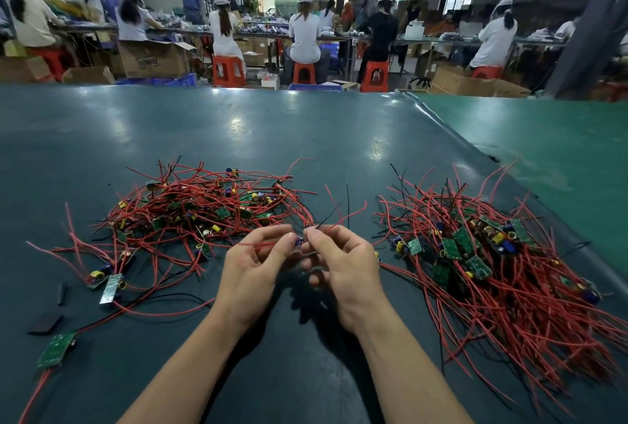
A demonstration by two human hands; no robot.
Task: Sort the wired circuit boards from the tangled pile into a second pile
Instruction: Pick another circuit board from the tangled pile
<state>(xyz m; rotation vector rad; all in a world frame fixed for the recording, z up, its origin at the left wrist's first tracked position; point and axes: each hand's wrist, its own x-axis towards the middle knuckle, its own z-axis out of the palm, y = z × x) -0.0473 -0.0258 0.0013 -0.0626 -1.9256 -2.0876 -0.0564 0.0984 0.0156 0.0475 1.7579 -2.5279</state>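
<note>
A tangled pile [190, 216] of small green circuit boards with red and black wires lies at the left centre of the dark green table [238, 138]. A second pile [475, 253], its wires trailing toward me, lies at the right. Between the piles, my left hand [253, 264] and my right hand [343, 264] meet above the table. Both pinch one small wired board [299, 241] with a blue part between their fingertips. Its red and black wires [339, 216] stick up and away from my fingers.
A loose board [56, 349] with a red wire lies near the left front edge. Another board [110, 287] and two black strips [46, 323] lie near it. A brighter green mat [560, 145] covers the table's right side. Seated workers and red stools [229, 70] fill the background.
</note>
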